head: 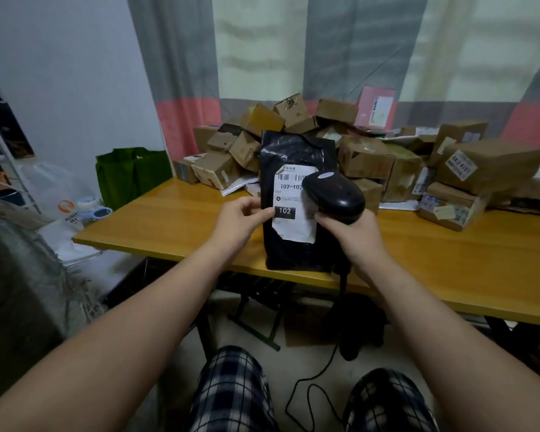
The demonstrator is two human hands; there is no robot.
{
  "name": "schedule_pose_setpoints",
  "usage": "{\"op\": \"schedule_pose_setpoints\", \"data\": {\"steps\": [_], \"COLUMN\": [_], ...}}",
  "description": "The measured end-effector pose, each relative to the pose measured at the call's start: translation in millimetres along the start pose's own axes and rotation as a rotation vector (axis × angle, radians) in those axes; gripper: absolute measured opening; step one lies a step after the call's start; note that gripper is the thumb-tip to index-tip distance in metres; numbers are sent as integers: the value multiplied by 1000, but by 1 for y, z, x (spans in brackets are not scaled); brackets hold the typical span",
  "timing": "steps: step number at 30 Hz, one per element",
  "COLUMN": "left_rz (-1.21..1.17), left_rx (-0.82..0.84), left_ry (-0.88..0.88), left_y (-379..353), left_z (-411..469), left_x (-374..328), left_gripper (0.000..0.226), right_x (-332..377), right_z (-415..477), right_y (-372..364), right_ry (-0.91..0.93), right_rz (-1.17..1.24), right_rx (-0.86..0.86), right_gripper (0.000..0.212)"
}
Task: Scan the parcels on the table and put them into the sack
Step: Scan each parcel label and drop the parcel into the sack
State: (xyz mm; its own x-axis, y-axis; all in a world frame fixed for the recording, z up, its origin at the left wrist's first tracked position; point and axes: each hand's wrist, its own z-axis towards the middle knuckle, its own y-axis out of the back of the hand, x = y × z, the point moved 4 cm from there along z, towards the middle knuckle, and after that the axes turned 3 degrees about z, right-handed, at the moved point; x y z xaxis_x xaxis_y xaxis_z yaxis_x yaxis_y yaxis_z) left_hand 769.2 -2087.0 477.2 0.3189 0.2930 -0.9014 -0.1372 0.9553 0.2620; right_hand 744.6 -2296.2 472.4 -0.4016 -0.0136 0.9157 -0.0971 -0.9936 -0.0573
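Left forearm (pixel 122 325) and right forearm (pixel 443 322) extend forward over checked trouser knees (pixel 231 391) toward the near edge of the tabletop (pixel 169 222).

1. Left hand (pixel 239 218): thumb and fingers pinch the left edge of the black parcel (pixel 293 254) and hold it upright.
2. Right hand (pixel 356 233): fingers are wrapped round the grip of the black scanner (pixel 337 191). The scanner cable (pixel 309 388) trails down to the floor.
3. Parcel position: between the two hands, above the tabletop's front edge. Its long axis is vertical and its white label (pixel 289 226) faces the camera.
4. Scanner position: the head sits just in front of the label's upper right corner and covers the right end of the barcode. Whether it touches the label cannot be determined.
5. Sack (pixel 19 275): grey woven fabric at the lower left, well apart from the parcel. It lies on the left hand's side, which already holds the parcel, so a leftward and downward transfer appears likely once the scan registers.
6. Remaining parcels (pixel 365 157): cardboard boxes are heaped along the far side of the tabletop, so the task appears far from complete.
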Motion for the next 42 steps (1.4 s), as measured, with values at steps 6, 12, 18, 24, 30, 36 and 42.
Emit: {"op": "schedule_pose_setpoints", "data": {"steps": [6,12,18,24,30,36,42], "left_rz": [52,75,114,135,119,128,133], "left_rx": [-97,-123,-148,-140,-140,-144,-202], "left_ry": [-35,-35,-51,-46,-55,-63,-122], "left_y": [-1,-3,-3,-4,-4,-2,32], "left_z": [6,8,7,8,10,6,-30], "left_x": [6,11,9,10,15,13,0], "left_gripper": [8,20,23,21,18,16,7], "right_x": [5,12,15,17,19,17,17], "right_z": [-9,-25,-30,-33,-35,-38,-51], "right_y": [-5,-13,-13,-12,-10,-13,-42], "right_ry": [39,64,86,99,108,86,76], "right_rz": [-143,-136,-234,-247,-240,-181,-50], "right_rx": [-157,-95,-134,-129,-153,-90,82], "right_gripper": [42,19,15,14,22,8,22]}}
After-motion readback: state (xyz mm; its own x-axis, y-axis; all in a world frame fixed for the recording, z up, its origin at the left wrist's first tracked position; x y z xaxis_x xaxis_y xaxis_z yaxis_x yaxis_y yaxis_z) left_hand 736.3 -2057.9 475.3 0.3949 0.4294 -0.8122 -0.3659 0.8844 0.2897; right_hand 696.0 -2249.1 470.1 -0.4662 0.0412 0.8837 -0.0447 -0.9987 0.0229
